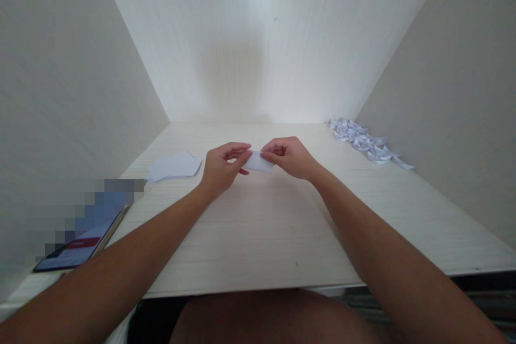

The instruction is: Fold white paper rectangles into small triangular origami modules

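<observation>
Both hands meet over the middle of a pale wooden desk (262, 226). My left hand (221, 167) pinches the left end of a small folded piece of white paper (258, 162). The paper's right end is pinched by my right hand (288, 157), fingers curled. The paper sits just above the desk surface between the two hands. Both forearms reach in from the bottom of the view.
A small stack of white paper sheets (175, 166) lies to the left of the hands. A heap of several folded white paper pieces (365, 142) runs along the right wall. A phone (80, 247) with a lit screen lies at the near left edge. Walls enclose the desk on three sides.
</observation>
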`<state>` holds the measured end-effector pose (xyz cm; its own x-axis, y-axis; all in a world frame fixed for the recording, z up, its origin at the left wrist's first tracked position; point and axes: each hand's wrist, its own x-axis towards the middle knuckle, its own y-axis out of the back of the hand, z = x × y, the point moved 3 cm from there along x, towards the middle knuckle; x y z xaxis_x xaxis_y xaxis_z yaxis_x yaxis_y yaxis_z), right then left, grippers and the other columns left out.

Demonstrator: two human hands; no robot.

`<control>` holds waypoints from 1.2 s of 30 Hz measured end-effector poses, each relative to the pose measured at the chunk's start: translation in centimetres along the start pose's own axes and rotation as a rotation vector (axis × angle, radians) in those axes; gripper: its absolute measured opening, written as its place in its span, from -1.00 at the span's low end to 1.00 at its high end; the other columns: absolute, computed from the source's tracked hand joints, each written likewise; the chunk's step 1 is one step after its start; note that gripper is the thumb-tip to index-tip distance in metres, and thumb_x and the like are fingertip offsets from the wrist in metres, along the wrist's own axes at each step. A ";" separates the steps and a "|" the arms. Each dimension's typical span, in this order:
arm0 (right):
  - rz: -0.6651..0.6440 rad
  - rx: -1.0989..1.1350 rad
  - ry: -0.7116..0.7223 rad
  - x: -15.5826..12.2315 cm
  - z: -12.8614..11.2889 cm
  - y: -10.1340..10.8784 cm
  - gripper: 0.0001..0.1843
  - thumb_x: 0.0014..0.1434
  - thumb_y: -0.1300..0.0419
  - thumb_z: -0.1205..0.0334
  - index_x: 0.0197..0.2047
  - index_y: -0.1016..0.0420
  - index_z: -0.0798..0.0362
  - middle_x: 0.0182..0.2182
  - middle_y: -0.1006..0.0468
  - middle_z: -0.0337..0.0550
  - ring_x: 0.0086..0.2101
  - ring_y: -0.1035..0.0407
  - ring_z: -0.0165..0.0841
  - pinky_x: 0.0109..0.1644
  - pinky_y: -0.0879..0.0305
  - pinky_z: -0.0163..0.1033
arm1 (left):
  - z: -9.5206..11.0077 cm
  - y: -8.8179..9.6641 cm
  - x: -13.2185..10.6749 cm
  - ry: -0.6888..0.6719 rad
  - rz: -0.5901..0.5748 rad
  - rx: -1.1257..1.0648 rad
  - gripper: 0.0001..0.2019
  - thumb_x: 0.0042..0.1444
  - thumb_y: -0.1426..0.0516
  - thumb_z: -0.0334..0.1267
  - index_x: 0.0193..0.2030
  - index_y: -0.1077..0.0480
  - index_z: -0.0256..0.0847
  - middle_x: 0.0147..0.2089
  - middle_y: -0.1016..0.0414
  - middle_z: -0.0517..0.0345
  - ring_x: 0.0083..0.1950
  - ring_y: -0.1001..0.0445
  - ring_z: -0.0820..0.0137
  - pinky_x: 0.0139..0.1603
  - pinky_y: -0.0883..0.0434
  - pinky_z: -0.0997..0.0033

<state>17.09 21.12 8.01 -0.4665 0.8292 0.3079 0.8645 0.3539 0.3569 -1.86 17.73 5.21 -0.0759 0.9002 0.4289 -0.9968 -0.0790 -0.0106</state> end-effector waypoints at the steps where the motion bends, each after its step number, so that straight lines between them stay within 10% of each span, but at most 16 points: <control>1: 0.000 0.000 -0.001 0.0 0.0 0.0 -0.77 0.08 -0.37 0.09 -0.38 -0.60 0.11 -0.50 -0.58 -0.20 -0.47 -0.39 -0.42 -0.38 -0.32 -0.28 | 0.0 0.0 0.0 0.001 0.001 -0.001 -0.63 -0.02 -0.43 -0.05 -0.17 -0.64 -0.30 -0.32 -0.67 0.03 -0.29 -0.67 0.25 -0.52 -0.68 0.39; 36: 0.094 0.164 -0.033 0.2 0.9 1.1 -0.65 -0.08 -0.52 0.09 -0.25 -0.70 0.11 -0.39 -0.70 -0.11 -0.40 -0.54 -0.36 -0.22 -0.51 -0.19 | -0.1 0.3 0.5 0.081 0.106 -0.070 -0.52 -0.17 -0.48 0.05 -0.26 -0.62 -0.33 -0.39 -0.67 0.03 -0.36 -0.66 0.25 -0.42 -0.72 0.24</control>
<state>18.09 22.09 7.64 -0.3782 0.8746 0.3036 0.9242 0.3375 0.1788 -2.21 18.20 5.36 -0.1798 0.9202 0.3478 -0.9821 -0.1481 -0.1160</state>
